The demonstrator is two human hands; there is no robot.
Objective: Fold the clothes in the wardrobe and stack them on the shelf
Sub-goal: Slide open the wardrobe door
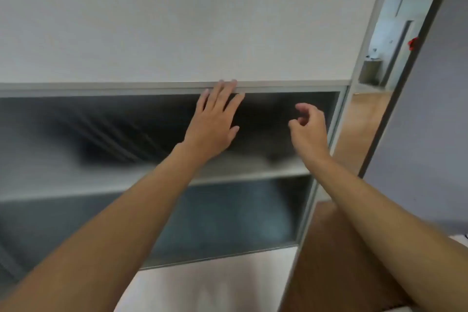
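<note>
White panelling [177, 20] filled the top of your view. Your left hand [215, 119] reached up flat against the wardrobe [101, 90], its straight, slightly spread fingers [228, 86] touching the panel's lower edge. Your right hand [310, 125] hung just beside it, nearer the wardrobe's right edge, with its fingers loosely curled round nothing.

Judged from that, the task had hardly begun. You held no garment in either hand, and I could make out nothing folded anywhere. All the folding and stacking looked to be left.

The upper compartment behind your hands was dark and badly blurred. A dark streaked mass [114, 139] sat towards its left half, just above the shelf's front edge. It may have been the clothes, but I could not tell. The shelf [101, 180] itself showed only as a pale band running across to the wardrobe's right edge. The lower compartment [228, 223] beneath it read as grey and murky, and I could not tell whether it held anything.
</note>
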